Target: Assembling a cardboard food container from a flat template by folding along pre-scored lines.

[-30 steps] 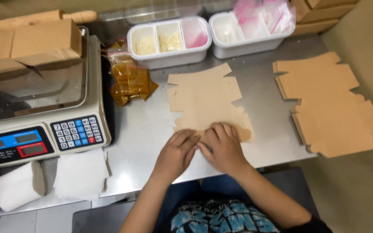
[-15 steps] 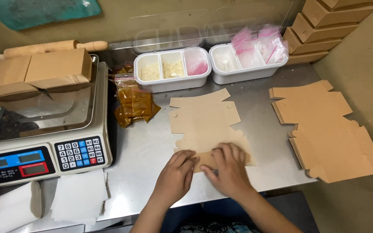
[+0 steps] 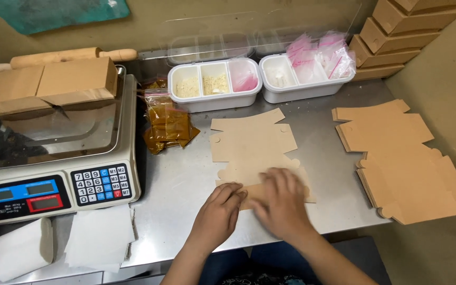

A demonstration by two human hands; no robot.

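A flat brown cardboard box blank (image 3: 253,145) lies on the steel table (image 3: 186,179) in front of me. My left hand (image 3: 218,215) presses on its near edge, fingers resting on a folded-up flap. My right hand (image 3: 281,201), blurred by motion, lies flat over the near right part of the same blank. Both hands touch the cardboard; neither lifts it off the table.
A stack of flat blanks (image 3: 402,161) lies at the right. A weighing scale (image 3: 54,158) with a brown box (image 3: 48,84) stands left. White compartment trays (image 3: 215,84), sauce packets (image 3: 167,124), folded boxes (image 3: 402,31), white paper (image 3: 98,237) and a rolling pin (image 3: 64,57) surround.
My view has tilted up and away from my lap. Both hands have stayed on the blank's near edge, the right one sliding over the flap.
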